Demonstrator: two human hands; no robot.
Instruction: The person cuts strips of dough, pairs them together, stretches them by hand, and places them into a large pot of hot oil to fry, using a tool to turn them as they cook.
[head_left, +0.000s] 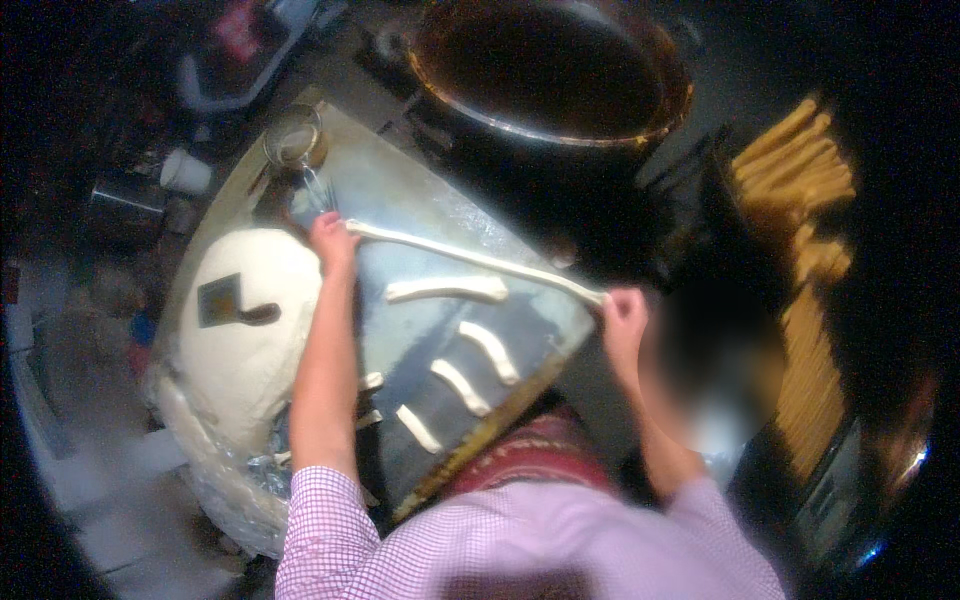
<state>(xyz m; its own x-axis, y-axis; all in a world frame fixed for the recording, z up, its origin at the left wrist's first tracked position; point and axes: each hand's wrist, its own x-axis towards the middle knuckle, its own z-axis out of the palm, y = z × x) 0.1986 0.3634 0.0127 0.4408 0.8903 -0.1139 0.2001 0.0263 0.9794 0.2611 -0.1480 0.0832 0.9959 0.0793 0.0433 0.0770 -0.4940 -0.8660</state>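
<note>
A long thin strip of pale dough (472, 259) stretches between my two hands, above a metal-topped work table (420, 202). My left hand (334, 240) pinches its far left end, close to the wires of a whisk-like tool (319, 191). At the table's right corner my right hand (624, 311) grips the other end. Below the strip lies a thicker dough piece (448, 289), and several short dough strips (459, 386) rest nearer my body. A large mound of dough (251, 360) sits left of my left forearm, with a dough scraper (220, 301) lying on top.
Beyond the table stands a wide dark pan (551, 67) with a metal rim. Golden fried dough sticks (795, 161) are piled at the right. A round strainer (294, 139) lies at the table's far corner, near a white cup (185, 172). Plastic wrap (217, 480) edges the mound.
</note>
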